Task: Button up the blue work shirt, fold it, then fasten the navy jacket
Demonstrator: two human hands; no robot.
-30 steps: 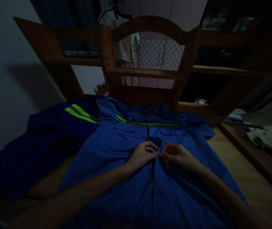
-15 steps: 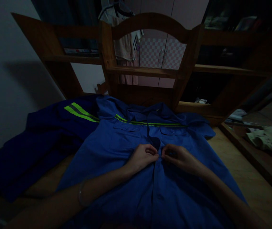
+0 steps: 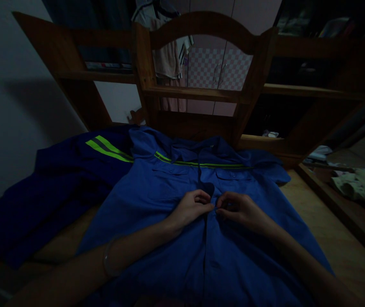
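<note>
A blue work shirt (image 3: pixel 169 209) with a thin yellow-green stripe across the chest lies spread out, its collar away from me. At the middle of its front opening, my left hand (image 3: pixel 195 207) pinches the placket edge between thumb and fingers. Just to the right, my right hand (image 3: pixel 238 209) pinches the other side of the placket, fingertips almost touching the left ones. Whether a button sits between the fingertips is too dark and small to tell. Above the hands the placket gapes; below them its edges lie together.
A darker blue garment (image 3: pixel 70 183) with a wide yellow-green band lies at the left. The shirt rests on a wooden surface (image 3: pixel 316 213). A wooden headboard with shelves (image 3: pixel 198 94) rises behind it. Pale crumpled cloth (image 3: pixel 361 185) lies beyond the right edge.
Both hands stay at the same spot on the placket, with only small finger shifts. My left thumb has moved slightly toward the right fingertips. The view has tilted a little.
</note>
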